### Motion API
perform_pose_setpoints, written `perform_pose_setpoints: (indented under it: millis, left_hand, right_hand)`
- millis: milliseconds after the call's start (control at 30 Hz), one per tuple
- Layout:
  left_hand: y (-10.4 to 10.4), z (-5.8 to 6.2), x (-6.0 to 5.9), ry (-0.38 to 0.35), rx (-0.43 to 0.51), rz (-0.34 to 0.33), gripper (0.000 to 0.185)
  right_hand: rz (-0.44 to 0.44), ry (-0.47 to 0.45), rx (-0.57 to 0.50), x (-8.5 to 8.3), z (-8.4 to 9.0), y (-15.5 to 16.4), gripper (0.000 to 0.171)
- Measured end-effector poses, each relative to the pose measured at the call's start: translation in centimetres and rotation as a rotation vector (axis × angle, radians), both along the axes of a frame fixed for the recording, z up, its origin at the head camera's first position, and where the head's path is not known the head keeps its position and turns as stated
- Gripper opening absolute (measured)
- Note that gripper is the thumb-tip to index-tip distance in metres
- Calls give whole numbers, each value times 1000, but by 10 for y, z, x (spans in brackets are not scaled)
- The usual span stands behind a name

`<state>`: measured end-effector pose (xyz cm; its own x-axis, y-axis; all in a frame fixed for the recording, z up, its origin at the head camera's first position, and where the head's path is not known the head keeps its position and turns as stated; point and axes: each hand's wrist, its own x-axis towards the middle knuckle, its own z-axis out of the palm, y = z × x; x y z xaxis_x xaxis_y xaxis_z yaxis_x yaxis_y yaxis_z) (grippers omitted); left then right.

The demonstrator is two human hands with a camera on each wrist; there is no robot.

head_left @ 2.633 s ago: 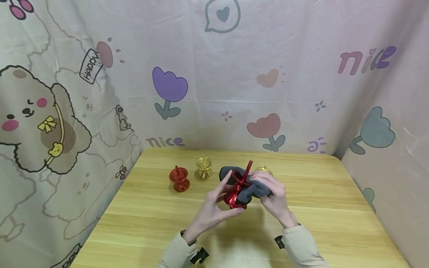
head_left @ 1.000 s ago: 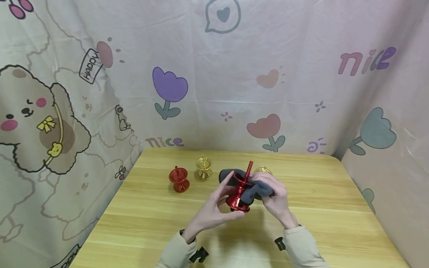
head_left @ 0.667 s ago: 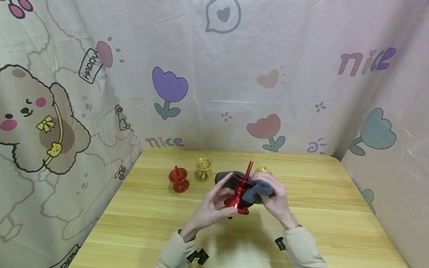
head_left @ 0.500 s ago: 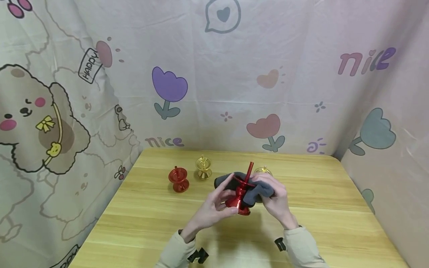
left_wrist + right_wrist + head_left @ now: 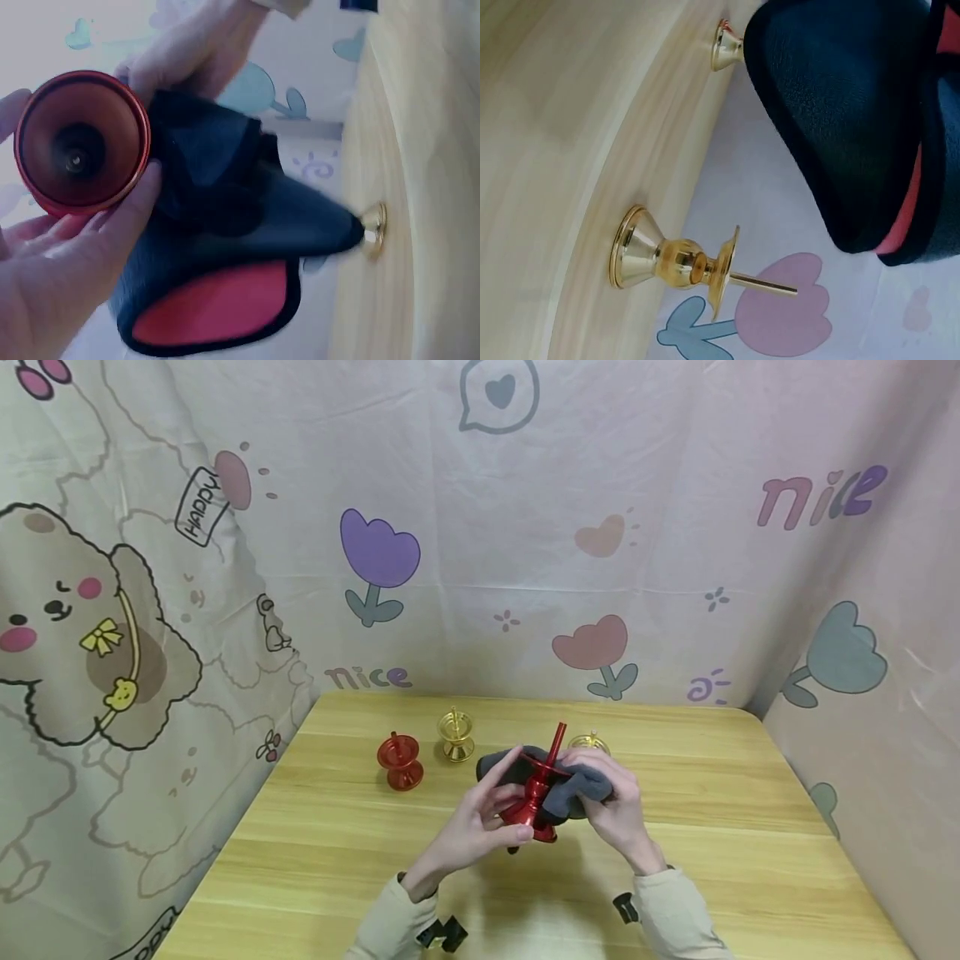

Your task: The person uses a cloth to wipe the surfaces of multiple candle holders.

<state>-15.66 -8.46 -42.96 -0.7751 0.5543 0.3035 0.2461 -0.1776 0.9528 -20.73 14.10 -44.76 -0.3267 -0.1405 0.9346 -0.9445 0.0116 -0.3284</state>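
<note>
My left hand (image 5: 476, 827) grips a shiny red candle holder (image 5: 534, 792) by its base, fingers behind and thumb in front. It is tilted above the table, its thin upright stem pointing up and right. In the left wrist view its round hollow underside (image 5: 112, 112) faces the camera. My right hand (image 5: 617, 797) pinches a dark grey cloth (image 5: 579, 787) wrapped against the candle holder's right side. The cloth has a black edge and a pink-red inner face, seen in the left wrist view; its far end hangs out behind the candle holder. The right fingertips are partly hidden by the cloth.
On the wooden table (image 5: 322, 860) a second red candle holder (image 5: 401, 762) stands at the left. A gold candle holder (image 5: 457, 737) stands behind it. Another gold one (image 5: 590, 742) is partly hidden behind my right hand. Patterned cloth walls (image 5: 487, 527) enclose the back and sides.
The red candle holder has turned slightly and its base sits a little lower. My left thumb has shifted left along the base. The cloth's left end has dropped and slid left.
</note>
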Motion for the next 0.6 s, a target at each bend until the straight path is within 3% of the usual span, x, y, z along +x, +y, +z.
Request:
perform_pose_setpoints:
  millis: [67,200,267,333,467,533,600]
  left_hand:
    - [0,0,0,9,-45,10,95]
    - [5,0,1,94,-157,128,102]
    - [6,-1,2,131,-160,165,102]
    - [5,-1,1,119,-109,135,97]
    - [-1,-2,-1,41,24,-23,91]
    - [-3,-2,-1,3,37,-67,90]
    - [-2,-1,-1,-11,-11,-55,91]
  right_hand:
    - [-8,5,-6,0,0,0,17]
    - [-33,32,-8,-1,0,0,8]
    - [-33,35,-7,-1,1,0,10]
    - [-23,24,-6,0,2,0,11]
    - [30,-28,-18,3,3,0,37]
    - [35,-49,-21,4,3,1,42]
    - [25,-48,-22,4,2,1,39]
